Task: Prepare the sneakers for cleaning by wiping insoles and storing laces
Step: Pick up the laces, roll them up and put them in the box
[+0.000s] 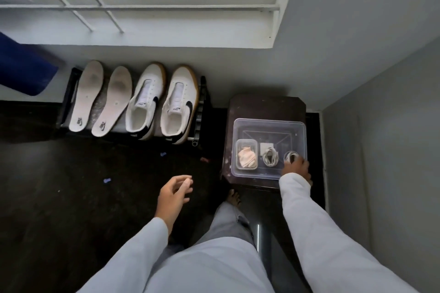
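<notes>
The right hand [296, 167] reaches into the clear bin [269, 122], fingers on a coiled lace [291, 155] (pinching or merely touching, I cannot tell); the left hand [173, 194] hangs loosely curled, holding nothing.

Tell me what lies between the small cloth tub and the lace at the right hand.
Another coiled lace lies there, on the clear box floor; the head view shows it.

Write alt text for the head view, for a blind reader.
The right hand holds a coiled lace in a clear bin beside another coil; the left hand hangs open. Two sneakers and two insoles rest on a rack.
</notes>
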Demonstrator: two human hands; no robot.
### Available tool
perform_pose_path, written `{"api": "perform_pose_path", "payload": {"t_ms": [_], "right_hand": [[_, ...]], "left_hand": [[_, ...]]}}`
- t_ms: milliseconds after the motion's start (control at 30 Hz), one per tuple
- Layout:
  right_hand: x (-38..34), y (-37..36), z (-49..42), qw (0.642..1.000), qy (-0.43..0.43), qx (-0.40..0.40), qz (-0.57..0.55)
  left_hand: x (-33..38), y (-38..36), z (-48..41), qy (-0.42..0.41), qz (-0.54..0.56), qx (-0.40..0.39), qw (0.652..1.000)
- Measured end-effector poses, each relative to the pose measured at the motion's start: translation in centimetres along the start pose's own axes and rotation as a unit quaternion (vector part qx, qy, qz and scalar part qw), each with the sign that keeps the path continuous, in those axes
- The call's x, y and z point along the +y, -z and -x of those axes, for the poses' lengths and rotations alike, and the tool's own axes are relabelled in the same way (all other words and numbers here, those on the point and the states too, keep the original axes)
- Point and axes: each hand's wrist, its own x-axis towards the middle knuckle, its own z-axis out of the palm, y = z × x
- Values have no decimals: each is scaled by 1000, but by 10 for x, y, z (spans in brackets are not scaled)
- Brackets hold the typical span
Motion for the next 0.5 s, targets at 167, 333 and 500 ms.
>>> {"api": "perform_pose_path", "payload": {"t_ms": [167,333,500], "right_hand": [[-9,-20,51,994,94,29,39],[-34,-54,137,971,216,52,83],[-67,-94,228,945,279,20,171]], "left_hand": [[-20,33,-7,-33,-42,2,999],[-45,86,-5,-59,-69,45,995],[-82,161,-1,-69,-112,80,988]]}}
